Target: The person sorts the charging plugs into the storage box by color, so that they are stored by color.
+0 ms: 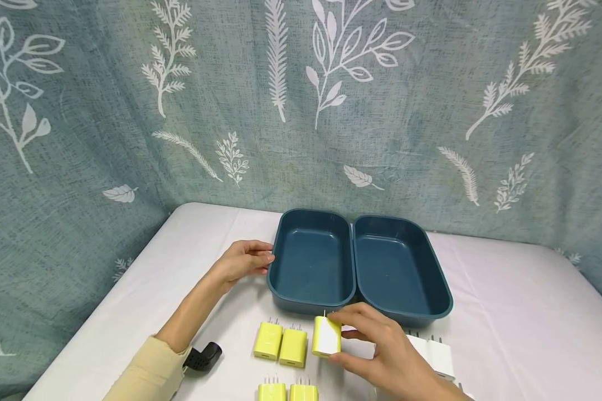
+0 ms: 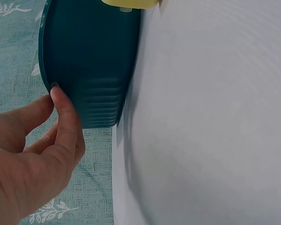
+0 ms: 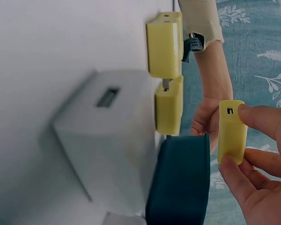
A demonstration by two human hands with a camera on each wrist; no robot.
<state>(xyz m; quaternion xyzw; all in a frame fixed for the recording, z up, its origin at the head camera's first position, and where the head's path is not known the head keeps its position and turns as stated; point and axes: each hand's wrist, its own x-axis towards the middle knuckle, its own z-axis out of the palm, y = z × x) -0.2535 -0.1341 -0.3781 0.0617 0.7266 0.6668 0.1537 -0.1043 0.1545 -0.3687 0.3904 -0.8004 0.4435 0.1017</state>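
Observation:
My right hand pinches a yellow USB power adapter between thumb and fingers. Its metal prongs point away from me, and its port face shows in the right wrist view. The held adapter is raised in front of the left blue tray. My left hand grips that tray's left rim, as the left wrist view shows from the side. Two yellow adapters lie side by side left of the held one. Another pair of yellow adapters lies nearer, cut off by the frame's bottom edge.
A second blue tray stands against the first on its right. White adapters lie at the right, partly behind my right hand. A black strap device sits at the left wrist. Patterned fabric hangs behind the white table.

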